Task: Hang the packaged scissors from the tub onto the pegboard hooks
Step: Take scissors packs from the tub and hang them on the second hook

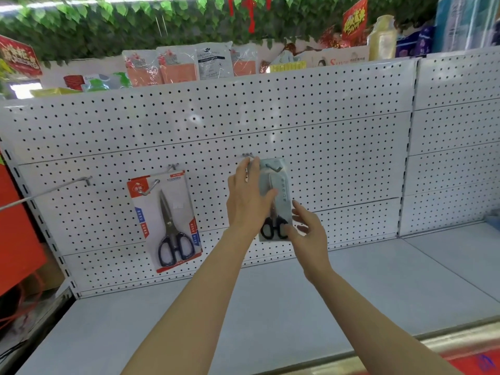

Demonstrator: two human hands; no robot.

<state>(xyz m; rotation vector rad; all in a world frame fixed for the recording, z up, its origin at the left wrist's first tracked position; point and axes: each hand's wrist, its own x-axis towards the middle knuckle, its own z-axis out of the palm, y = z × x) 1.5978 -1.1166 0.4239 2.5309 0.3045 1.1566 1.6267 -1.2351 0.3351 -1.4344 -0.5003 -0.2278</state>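
Body in view: two forearms w/ hands only. Left hand [247, 197] and right hand [308, 231]: bare, no gloves, no rings. Forearms bare to frame edge, no sleeves, no watch or wristband. Fingers slim; nails short, unpainted.

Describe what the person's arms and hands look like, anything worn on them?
Both forearms are bare up to the frame edge, with no sleeves showing. The left hand and the right hand wear no gloves, and no rings, watch or bracelets are visible.
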